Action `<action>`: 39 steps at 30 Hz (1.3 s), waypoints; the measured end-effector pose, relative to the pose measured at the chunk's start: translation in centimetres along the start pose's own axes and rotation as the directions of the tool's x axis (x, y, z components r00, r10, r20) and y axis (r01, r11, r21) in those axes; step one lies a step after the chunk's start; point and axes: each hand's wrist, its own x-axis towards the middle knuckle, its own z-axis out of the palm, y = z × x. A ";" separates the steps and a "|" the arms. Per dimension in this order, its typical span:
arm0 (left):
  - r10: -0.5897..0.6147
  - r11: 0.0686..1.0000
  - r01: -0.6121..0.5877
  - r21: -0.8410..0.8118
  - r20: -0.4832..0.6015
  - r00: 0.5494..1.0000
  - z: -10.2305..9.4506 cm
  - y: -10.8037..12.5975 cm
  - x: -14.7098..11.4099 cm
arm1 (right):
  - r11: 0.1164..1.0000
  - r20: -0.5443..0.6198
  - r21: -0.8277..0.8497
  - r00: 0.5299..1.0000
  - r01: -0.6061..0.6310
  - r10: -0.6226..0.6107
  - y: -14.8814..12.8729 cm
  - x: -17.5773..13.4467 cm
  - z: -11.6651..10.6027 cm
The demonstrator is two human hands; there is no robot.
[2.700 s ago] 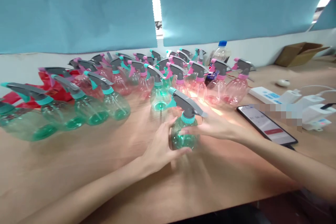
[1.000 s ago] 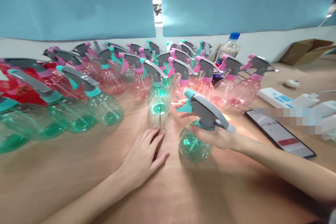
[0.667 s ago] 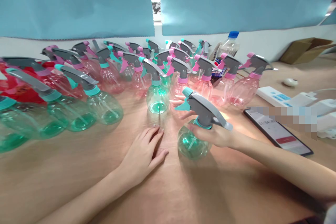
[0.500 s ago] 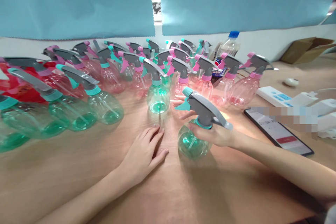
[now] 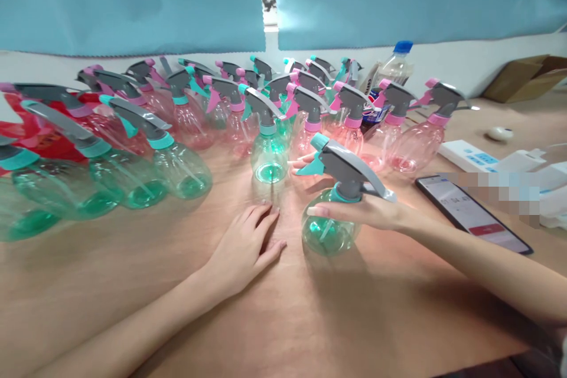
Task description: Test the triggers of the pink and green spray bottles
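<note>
A green spray bottle (image 5: 330, 237) with a grey and turquoise trigger head stands upright on the table in front of me. My right hand (image 5: 376, 211) is around its neck and upper body, thumb straight across the front and fingers stretched out behind, partly hidden by the bottle. The hand looks loose, not clenched. My left hand (image 5: 243, 242) lies flat on the table to the left, its fingers apart and holding nothing. Just beyond the hands stands another green spray bottle (image 5: 269, 156).
Several green spray bottles (image 5: 182, 171) stand at the left, pink ones (image 5: 416, 144) behind and to the right. A phone (image 5: 478, 212), a power strip (image 5: 469, 156) with plugs, a drink bottle (image 5: 394, 68) and a cardboard box (image 5: 522, 78) are on the right. A red bag (image 5: 53, 139) lies at left.
My right thumb has straightened from its bent position against the green bottle. The bottle and my left hand keep their places; the whole view has shifted slightly.
</note>
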 end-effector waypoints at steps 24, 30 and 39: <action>0.006 1.000 -0.006 0.012 -0.001 1.000 0.1 -0.3 0.2 | 0.999 -0.071 -0.044 0.997 0.026 -0.029 -0.4 0.2 -0.3; 0.014 1.000 -0.014 0.002 -0.009 1.000 0.0 -0.3 0.1 | 0.996 -0.036 -0.088 0.999 0.017 -0.020 0.0 0.2 -0.3; 0.011 1.000 -0.011 0.007 -0.003 1.000 -0.2 -0.4 0.1 | 0.989 -0.066 -0.131 0.996 -0.065 0.056 -0.6 0.2 -0.3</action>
